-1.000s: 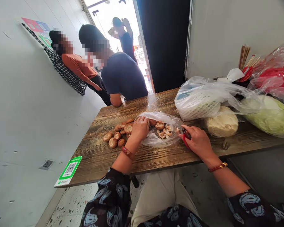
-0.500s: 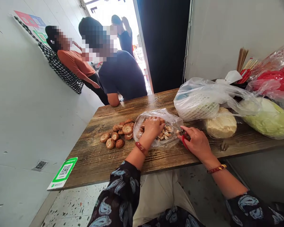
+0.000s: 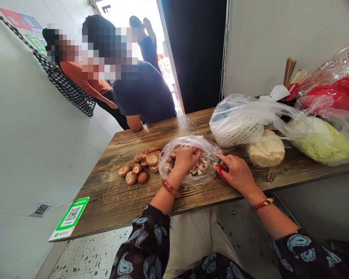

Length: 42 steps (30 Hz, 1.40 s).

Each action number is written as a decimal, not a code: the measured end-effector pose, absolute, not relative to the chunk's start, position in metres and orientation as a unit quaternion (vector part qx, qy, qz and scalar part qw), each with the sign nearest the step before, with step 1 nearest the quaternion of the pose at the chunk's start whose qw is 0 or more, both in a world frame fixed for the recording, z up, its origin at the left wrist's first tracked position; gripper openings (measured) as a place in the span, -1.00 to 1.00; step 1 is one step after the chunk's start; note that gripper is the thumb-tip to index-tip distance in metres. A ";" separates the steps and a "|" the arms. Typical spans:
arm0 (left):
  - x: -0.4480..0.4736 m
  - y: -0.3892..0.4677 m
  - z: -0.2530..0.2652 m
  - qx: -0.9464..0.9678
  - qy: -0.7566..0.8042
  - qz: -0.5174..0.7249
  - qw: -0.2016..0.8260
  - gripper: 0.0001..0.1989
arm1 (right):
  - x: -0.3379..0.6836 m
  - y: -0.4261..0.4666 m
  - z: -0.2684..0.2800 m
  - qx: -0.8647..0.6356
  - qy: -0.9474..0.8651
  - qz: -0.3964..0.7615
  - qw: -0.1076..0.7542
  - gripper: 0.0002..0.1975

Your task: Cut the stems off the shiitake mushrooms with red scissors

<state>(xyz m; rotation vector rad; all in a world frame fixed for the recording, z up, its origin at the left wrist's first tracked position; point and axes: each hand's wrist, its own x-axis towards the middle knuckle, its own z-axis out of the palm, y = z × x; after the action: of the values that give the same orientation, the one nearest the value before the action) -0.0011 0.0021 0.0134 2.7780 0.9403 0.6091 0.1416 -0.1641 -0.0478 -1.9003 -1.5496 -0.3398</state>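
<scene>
My left hand (image 3: 186, 159) is inside the opening of a clear plastic bag (image 3: 170, 176), its fingers curled downward. Whatever those fingers hold is hidden beneath them. Cut mushroom stems (image 3: 199, 168) lie in the bag to the right of the hand, and brown mushroom caps show at its left. My right hand (image 3: 237, 170) grips red-handled scissors (image 3: 222, 173) at the bag's right edge, the blades pointing left toward my left hand. A pile of whole brown mushrooms (image 3: 152, 158) sits on the table just left of the bag.
On the wooden table (image 3: 110, 193), a bagged pale round vegetable (image 3: 266, 149), a green cabbage (image 3: 325, 141) and a white plastic bag (image 3: 238, 124) stand at right. Skewers (image 3: 289, 71) are behind. A QR-code card (image 3: 71, 217) lies at the left corner. A person in navy (image 3: 145, 91) leans on the far edge.
The whole view has shifted slightly. My left hand's fingers have moved a little within the bag, while my right hand keeps hold of the scissors.
</scene>
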 end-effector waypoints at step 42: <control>-0.050 -0.020 0.004 0.582 0.100 0.174 0.788 -0.33 | 0.144 -0.191 0.040 -0.689 -0.697 -0.186 0.066 -0.66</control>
<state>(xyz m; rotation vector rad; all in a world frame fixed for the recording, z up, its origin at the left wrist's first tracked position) -0.0496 -0.0195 0.0041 1.2539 0.2162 0.3739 0.1444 -0.1912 0.0403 -2.0790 -2.1034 -0.5601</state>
